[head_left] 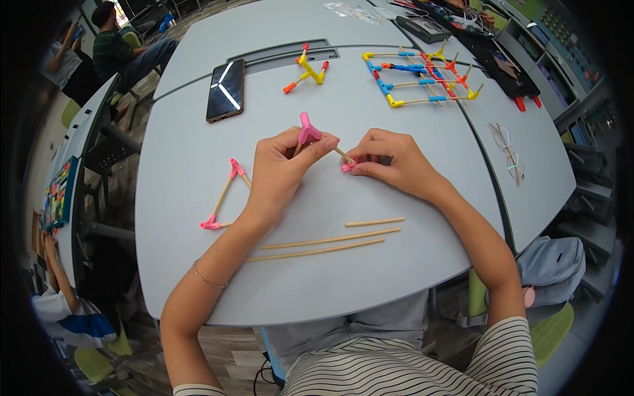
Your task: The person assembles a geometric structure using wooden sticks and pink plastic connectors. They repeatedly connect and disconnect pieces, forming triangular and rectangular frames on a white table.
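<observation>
My left hand (276, 173) is closed in a pinch on a pink plastic connector (308, 129) with wooden sticks in its arms. One wooden stick (343, 156) slants from it toward my right hand (399, 164). There, my right fingers pinch a second pink connector (348, 167) at the stick's far end; how deep the stick sits is hidden. Left of my left forearm lies a pink-cornered stick frame (211, 224), partly covered by the arm. Below my hands rest a short stick (375, 222) and two longer sticks (330, 238) on the table.
A phone (225, 91) lies at the far left, beside a small yellow and red connector piece (309, 69). Farther right stands a multicoloured stick structure (413, 78). Glasses (509, 155) lie on the adjoining table. Other people sit at the left, and a grey backpack (551, 267) is at the right.
</observation>
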Action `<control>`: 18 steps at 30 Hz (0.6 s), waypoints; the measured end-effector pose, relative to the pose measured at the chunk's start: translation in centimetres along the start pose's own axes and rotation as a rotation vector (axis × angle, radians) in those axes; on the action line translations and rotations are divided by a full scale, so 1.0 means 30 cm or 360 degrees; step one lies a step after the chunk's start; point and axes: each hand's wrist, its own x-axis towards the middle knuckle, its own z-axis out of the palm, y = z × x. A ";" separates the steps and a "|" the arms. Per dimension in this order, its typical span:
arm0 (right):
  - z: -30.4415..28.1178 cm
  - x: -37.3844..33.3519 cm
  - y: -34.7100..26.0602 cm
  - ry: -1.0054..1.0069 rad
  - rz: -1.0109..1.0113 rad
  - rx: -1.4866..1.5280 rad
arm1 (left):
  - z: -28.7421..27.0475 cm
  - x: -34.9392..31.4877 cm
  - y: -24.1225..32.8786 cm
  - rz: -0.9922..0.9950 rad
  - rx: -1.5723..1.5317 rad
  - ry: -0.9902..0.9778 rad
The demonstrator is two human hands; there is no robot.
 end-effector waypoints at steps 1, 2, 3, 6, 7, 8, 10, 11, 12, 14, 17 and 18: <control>-0.001 -0.001 0.001 -0.0003 0.0005 -0.0002 | -0.001 0.000 0.005 -0.0013 0.0004 -0.0006; -0.001 -0.001 0.001 0.0003 0.0004 0.0009 | -0.001 0.001 0.009 0.0003 0.0021 -0.0012; -0.001 0.000 0.001 0.0009 0.0004 0.0019 | -0.001 0.002 0.014 0.0018 0.0038 -0.0019; -0.001 0.000 -0.004 0.0018 -0.0019 0.0013 | -0.003 0.007 0.001 0.0139 0.0080 -0.0061; -0.001 0.002 -0.005 0.0018 -0.0031 0.0005 | -0.004 0.009 -0.008 0.0192 0.0093 -0.0078; 0.000 0.003 -0.004 0.0026 -0.0050 0.0004 | 0.000 0.009 -0.017 0.0230 0.0103 -0.0080; 0.003 0.003 -0.002 0.0041 -0.0082 0.0000 | 0.012 0.008 -0.032 0.0305 0.0122 -0.0087; 0.004 0.002 0.000 0.0039 -0.0074 0.0004 | 0.013 0.007 -0.031 0.0287 0.0157 -0.0104; 0.005 0.001 0.002 0.0036 -0.0066 0.0008 | 0.013 0.006 -0.027 0.0270 0.0192 -0.0120; 0.006 0.000 0.006 0.0038 -0.0060 0.0022 | 0.016 0.003 -0.013 0.0240 0.0267 -0.0148; 0.012 0.000 0.007 0.0030 -0.0041 0.0057 | 0.019 -0.006 -0.001 0.0238 0.0332 -0.0187; 0.006 0.001 0.009 0.0013 -0.0017 0.0071 | 0.023 -0.004 -0.006 0.0264 0.0315 -0.0207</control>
